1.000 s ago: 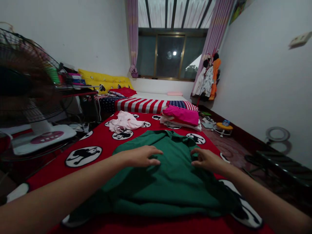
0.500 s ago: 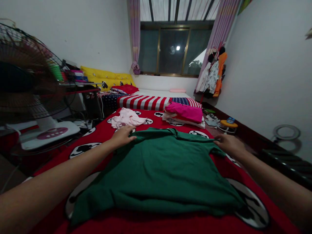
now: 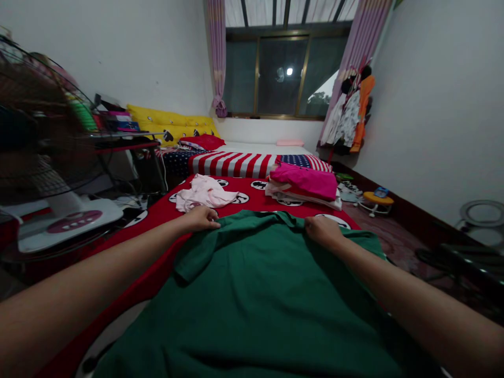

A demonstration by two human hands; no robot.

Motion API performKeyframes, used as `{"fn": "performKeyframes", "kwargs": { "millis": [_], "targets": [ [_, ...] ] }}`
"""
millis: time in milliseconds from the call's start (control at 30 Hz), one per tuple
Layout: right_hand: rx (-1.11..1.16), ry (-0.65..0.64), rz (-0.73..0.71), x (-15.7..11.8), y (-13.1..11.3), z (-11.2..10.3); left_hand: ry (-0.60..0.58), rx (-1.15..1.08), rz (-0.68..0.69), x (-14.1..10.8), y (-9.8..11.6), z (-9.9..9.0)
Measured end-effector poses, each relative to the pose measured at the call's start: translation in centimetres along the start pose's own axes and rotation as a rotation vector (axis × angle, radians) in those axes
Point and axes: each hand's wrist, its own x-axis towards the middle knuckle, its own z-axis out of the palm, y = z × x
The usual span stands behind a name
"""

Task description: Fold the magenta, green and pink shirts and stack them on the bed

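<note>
A green shirt [image 3: 252,294] lies spread over the red patterned bedding [image 3: 157,236], its collar edge at the far side and its lower part running out of view at the bottom. My left hand [image 3: 202,219] is closed on the shirt's far edge near the left shoulder, with the left sleeve hanging just below it. My right hand [image 3: 323,231] grips the same edge just right of the collar, and the right sleeve extends beyond it. Beyond the shirt are a crumpled pale pink garment [image 3: 205,193] and a stack of folded clothes [image 3: 303,184] with bright pink on top.
At the left stands a fan [image 3: 66,215] beside a cluttered desk [image 3: 129,137]. Another bed with a striped cover [image 3: 236,165] is under the window. On the right are hanging clothes [image 3: 350,115], a small round stool [image 3: 378,198] and a dark rack [image 3: 472,268].
The green shirt has come nearer and covers more of the bedding. My right hand has moved left along its edge to beside the collar. My left hand is now closed on the cloth.
</note>
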Motion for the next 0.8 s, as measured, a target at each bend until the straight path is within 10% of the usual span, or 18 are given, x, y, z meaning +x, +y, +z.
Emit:
{"fn": "performKeyframes", "kwargs": {
  "millis": [267, 567, 800],
  "targets": [
    [0.412, 0.057, 0.246, 8.0, 2.8, -1.5, 0.497, 0.408, -0.254, 5.1, 1.1, -4.7],
    [0.753, 0.293, 0.375, 8.6, 3.0, 6.9, 0.542, 0.415, -0.344, 11.2, -1.0, 4.0],
    [1.087, 0.355, 0.396, 9.0, 3.1, 7.2, 0.837, 0.148, -0.037, 11.0, 0.1, 4.1]
  ]
}}
